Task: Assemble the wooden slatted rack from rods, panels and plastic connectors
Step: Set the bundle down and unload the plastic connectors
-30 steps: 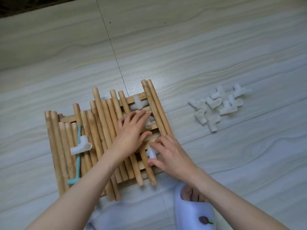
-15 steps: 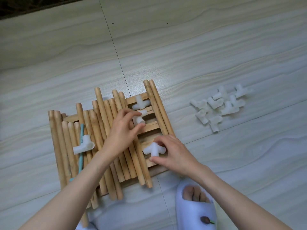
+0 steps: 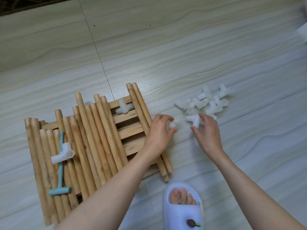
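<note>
Several wooden rods (image 3: pixel 93 140) lie side by side on a stack of slatted wooden panels (image 3: pixel 131 128) on the floor. My left hand (image 3: pixel 160 131) pinches a white plastic connector (image 3: pixel 172 125) just right of the stack. My right hand (image 3: pixel 206 130) pinches another white connector (image 3: pixel 195 121) at the near edge of a pile of several white connectors (image 3: pixel 203 102). One white connector (image 3: pixel 123 107) rests on the panels. A larger white connector (image 3: pixel 64 152) lies on the rods at the left.
A teal T-shaped tool (image 3: pixel 60 170) lies on the rods under the larger connector. A foot in a pale slipper (image 3: pixel 181 208) stands near the stack's front right corner. Pale floor tiles (image 3: pixel 182 47) stretch beyond.
Both hands left the stack and moved right to the connector pile, each carrying a white connector picked off the panels. The view shifted right.
</note>
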A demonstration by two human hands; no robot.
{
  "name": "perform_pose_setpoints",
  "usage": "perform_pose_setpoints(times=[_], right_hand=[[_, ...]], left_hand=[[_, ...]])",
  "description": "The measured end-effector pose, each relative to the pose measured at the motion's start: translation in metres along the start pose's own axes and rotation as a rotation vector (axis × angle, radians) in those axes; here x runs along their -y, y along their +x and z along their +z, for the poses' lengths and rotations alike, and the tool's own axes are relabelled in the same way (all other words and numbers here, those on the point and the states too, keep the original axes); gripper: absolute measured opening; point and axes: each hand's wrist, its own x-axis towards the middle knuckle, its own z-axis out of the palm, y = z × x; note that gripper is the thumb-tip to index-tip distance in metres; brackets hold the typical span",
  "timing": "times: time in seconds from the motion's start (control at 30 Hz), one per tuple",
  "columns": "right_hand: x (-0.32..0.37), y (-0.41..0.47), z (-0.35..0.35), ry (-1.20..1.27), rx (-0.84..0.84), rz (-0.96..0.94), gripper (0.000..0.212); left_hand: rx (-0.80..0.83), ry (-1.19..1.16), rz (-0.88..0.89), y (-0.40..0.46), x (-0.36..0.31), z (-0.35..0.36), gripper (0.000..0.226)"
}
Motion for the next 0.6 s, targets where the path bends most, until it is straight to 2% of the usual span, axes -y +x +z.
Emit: perform_pose_setpoints(times=[0.1, 0.3, 0.43, 0.6], right_hand=[[0.001, 0.011, -0.006, 0.023, -0.044, 0.012, 0.043], [0.022, 0.007, -0.007, 0.07, -0.125, -0.004, 0.039], [0.04, -0.008, -0.001, 0.101, -0.145, -0.109, 0.037], [0.085, -0.029, 0.023, 0.107, 0.017, -0.293, 0.037]], left_hand=[[-0.023, -0.01, -0.065, 0.017, -0.008, 0.005, 0.031], [0.089, 0.0, 0.121, 0.005, -0.011, -0.003, 0.042], [-0.044, 0.084, 0.195, -0.033, 0.006, -0.034, 0.036], [-0.259, 0.226, 0.141, -0.088, 0.037, -0.091, 0.033]])
